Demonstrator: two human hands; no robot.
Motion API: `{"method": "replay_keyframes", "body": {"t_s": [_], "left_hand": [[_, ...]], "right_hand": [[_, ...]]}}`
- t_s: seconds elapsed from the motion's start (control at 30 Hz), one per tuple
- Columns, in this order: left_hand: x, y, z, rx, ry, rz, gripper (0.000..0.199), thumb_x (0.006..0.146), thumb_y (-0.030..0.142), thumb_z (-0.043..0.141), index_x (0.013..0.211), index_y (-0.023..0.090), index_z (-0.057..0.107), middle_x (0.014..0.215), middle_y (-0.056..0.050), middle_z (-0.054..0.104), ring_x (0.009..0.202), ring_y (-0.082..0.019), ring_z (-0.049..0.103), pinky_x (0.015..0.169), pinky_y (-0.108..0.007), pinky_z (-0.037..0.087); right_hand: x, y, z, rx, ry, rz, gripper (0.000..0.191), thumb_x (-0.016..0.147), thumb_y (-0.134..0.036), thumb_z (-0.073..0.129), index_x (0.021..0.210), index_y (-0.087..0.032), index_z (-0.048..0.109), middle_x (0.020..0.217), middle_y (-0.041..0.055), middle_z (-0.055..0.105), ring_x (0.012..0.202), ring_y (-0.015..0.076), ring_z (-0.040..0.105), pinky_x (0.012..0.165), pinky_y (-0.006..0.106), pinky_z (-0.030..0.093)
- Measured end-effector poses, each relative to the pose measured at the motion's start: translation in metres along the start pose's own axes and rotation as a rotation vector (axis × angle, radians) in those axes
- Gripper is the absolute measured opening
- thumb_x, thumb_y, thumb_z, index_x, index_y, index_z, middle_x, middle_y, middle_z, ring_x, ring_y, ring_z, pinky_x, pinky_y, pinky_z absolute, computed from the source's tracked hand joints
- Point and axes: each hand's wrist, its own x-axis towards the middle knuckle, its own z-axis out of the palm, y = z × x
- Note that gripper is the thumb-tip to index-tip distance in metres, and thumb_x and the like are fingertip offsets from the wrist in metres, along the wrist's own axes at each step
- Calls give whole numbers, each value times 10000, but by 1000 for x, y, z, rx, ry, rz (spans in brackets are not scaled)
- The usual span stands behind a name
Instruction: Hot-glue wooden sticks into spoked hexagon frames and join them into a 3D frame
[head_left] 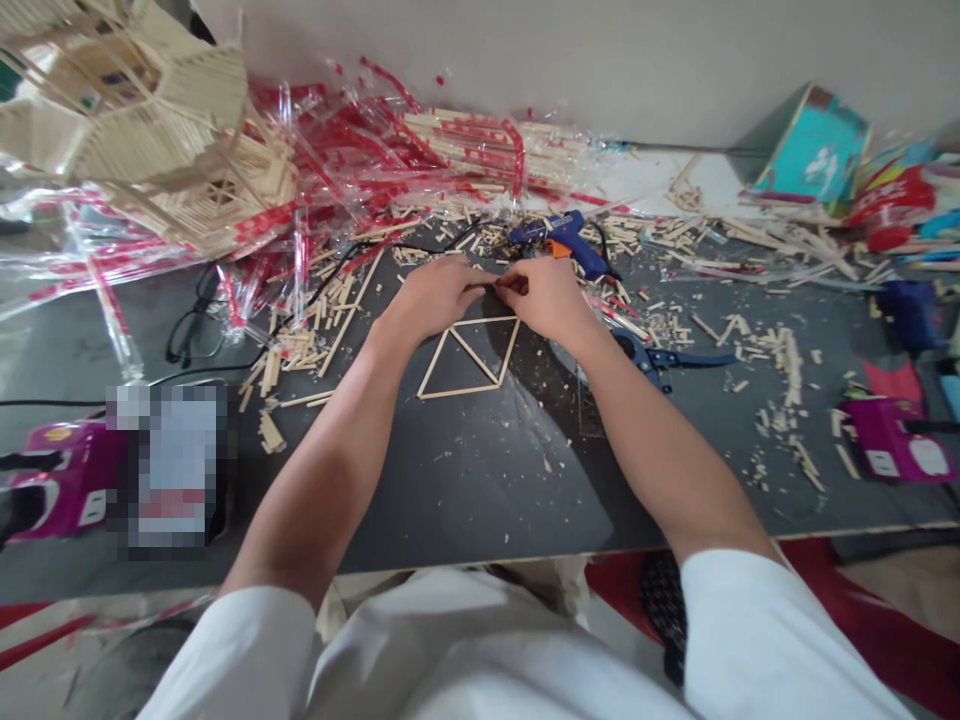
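Both hands meet just beyond a flat frame of thin wooden sticks (459, 392), a parallelogram with a diagonal stick across it, lying on the dark table. My left hand (439, 292) is closed in a pinch, its fingertips pointing right. Opposite it, my right hand (549, 300) pinches too, fingertips almost touching the left ones. A short piece of wooden stick (486, 279) seems to run between the fingertips, mostly covered by them. Right behind my right hand lies a blue glue gun (574, 238) with an orange trigger. Blue-handled cutters (652, 358) rest beside my right forearm.
Wooden scraps (787, 365) litter the table's back and right. A stick-built structure (172, 110) stands at the back left beside red-and-clear plastic wrappers (360, 150). Purple power strips (75, 475) sit at both sides, a phone (180, 470) at left. A teal box (814, 150) stands back right.
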Motion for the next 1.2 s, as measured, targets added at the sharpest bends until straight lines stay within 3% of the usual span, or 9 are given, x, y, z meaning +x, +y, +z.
{"method": "replay_keyframes", "body": {"t_s": [0.53,0.97,1.2], "left_hand": [[1,-1,2,-19,10,-6,450,1128,305,582,1496,342,838,1150,-90,768,1140,-300,713,1052,-413,546],[3,0,4,-22,28,-22,433,1127,272,637,1504,356,834,1160,-92,795,1136,-302,748,1057,-430,561],[1,2,1,-52,25,-34,421,1127,287,651,1499,346,837,1174,-97,801,1130,-300,755,1055,-425,568]], "right_hand": [[-4,-8,-6,-34,-13,1,208,1006,-166,718,1092,-156,908,1033,147,878,979,331,811,984,490,641],[-22,-23,-61,-55,157,-11,122,1007,-315,762,1041,-261,865,975,84,839,969,306,783,1019,500,637],[-22,-18,-61,-159,8,-3,212,1070,-315,716,1032,-220,902,969,100,837,996,325,789,1108,554,584]]}}
